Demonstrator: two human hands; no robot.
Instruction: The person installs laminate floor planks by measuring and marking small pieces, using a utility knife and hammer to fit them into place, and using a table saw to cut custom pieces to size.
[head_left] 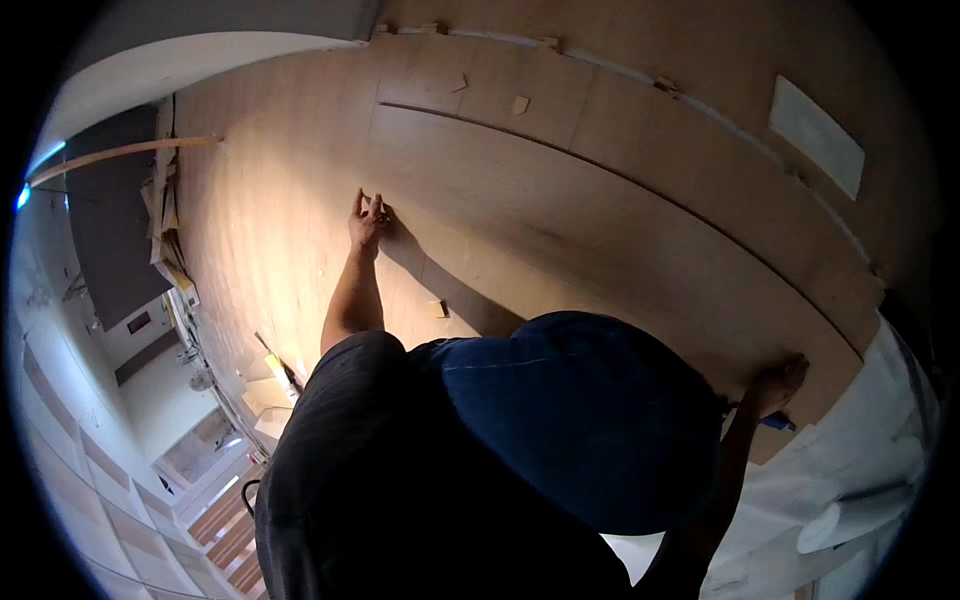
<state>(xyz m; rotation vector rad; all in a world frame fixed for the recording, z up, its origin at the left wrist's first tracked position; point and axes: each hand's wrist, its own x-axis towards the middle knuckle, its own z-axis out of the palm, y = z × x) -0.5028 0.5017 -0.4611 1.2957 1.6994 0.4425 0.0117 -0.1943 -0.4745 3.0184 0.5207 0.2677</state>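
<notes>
My left hand (pixel 368 222) reaches out over the light wood-look floor planks, thumb and fingers apart, fingertips down at the surface. Beside it a long plank (pixel 560 210) runs to the right, with a dark gap along its far edge. Toward that plank's right end, my right hand (pixel 778 385) rests low in shadow, so its finger grip is hard to make out. A blue-ended tool (pixel 777 422) shows by the right wrist; whether the hand holds it or it lies beneath cannot be seen. My knee in blue trousers (pixel 580 400) hides the floor between the hands.
Small wood spacers (pixel 665 85) sit along the far edge. Offcuts (pixel 520 105) and a small block (pixel 438 309) lie on the planks. A white rectangular sheet (pixel 818 135) lies far right, and white underlay sheeting (pixel 850 480) near right. A yellow-and-black tool (pixel 280 370) lies left.
</notes>
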